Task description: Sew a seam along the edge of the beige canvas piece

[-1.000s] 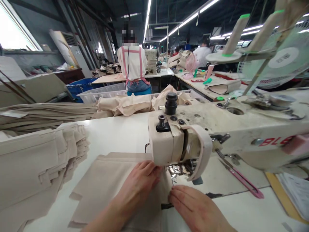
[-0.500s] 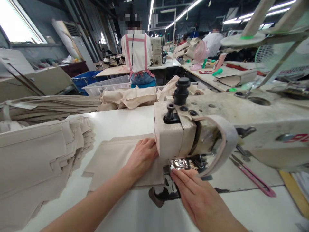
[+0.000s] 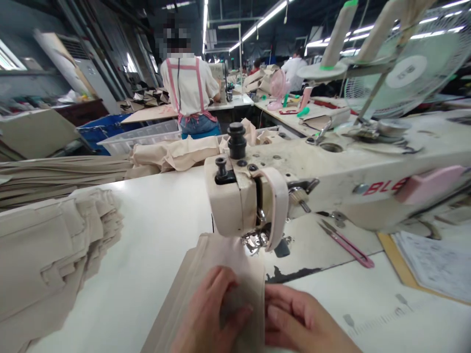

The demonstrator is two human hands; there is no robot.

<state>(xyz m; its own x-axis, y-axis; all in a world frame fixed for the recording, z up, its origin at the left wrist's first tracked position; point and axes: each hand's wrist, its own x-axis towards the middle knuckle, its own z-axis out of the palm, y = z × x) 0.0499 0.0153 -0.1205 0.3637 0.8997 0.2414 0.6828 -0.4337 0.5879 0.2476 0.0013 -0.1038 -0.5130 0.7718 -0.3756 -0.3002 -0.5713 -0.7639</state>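
"Beside the needle end of the sewing machine (image 3: 349, 166), what did we find?"

"We found one beige fabric panel (image 3: 235, 260) on the white table (image 3: 165, 211), beneath the left hand (image 3: 211, 309) and alongside the right hand (image 3: 300, 314). Its far end reached the machine head (image 3: 228, 211), near the presser foot (image 3: 253, 241); whether any cloth lay under the foot, we could not tell."

"Which way did its long axis run?"

"Roughly away from the wearer, up towards the machine head, by our judgement. The near end ran out of view, so we recorded no full outline."

"How did we note the hands?"

"The left was over the middle of the panel, thumb and fingers spread, with cloth showing in the gap. The right was at the right-hand edge, fingers curled. Its fingertips were partly hidden, so we could not establish whether it pinched the cloth."

"Which was nearer that edge?"

"The right, plainly. Neither hand touched the foot."

"Anything else nearby?"

"We listed a fabric stack (image 3: 55, 245) well apart to the left, and pink snips (image 3: 349, 247) beyond the right hand."
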